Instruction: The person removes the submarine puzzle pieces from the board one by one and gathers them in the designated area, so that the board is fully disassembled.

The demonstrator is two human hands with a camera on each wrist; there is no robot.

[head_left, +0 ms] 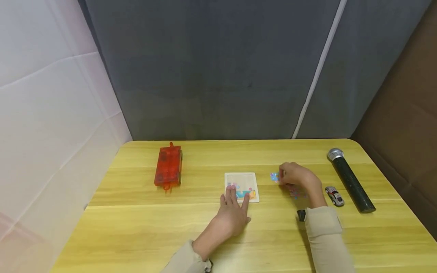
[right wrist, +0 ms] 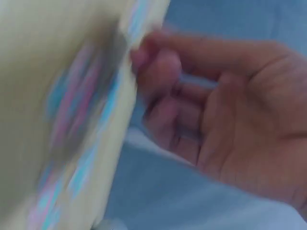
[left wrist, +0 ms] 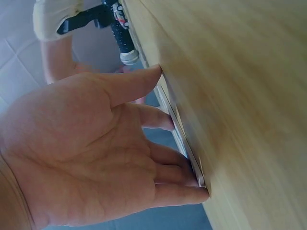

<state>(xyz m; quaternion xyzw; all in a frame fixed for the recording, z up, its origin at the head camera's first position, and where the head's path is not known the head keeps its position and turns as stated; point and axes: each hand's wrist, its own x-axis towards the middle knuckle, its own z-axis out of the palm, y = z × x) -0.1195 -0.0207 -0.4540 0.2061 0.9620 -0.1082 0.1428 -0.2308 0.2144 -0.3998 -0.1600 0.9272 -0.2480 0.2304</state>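
A small white puzzle board (head_left: 240, 180) lies at the middle of the yellow wooden table (head_left: 153, 227), with a few coloured pieces along its near edge. My left hand (head_left: 235, 193) lies flat with straight fingers on that near edge; the left wrist view shows the fingertips (left wrist: 192, 179) against the board's rim (left wrist: 184, 143). To the right, my right hand (head_left: 281, 177) curls its fingertips on a blue puzzle piece (head_left: 274, 177) on the table. Loose coloured pieces (head_left: 297, 194) lie under that wrist. The right wrist view is blurred, showing curled fingers (right wrist: 158, 67) beside pieces (right wrist: 72, 105).
A red translucent case (head_left: 168, 165) lies at the left of the table. A black microphone (head_left: 349, 180) and a small toy car (head_left: 334, 196) lie at the right. Grey and white fabric walls close in the back and left.
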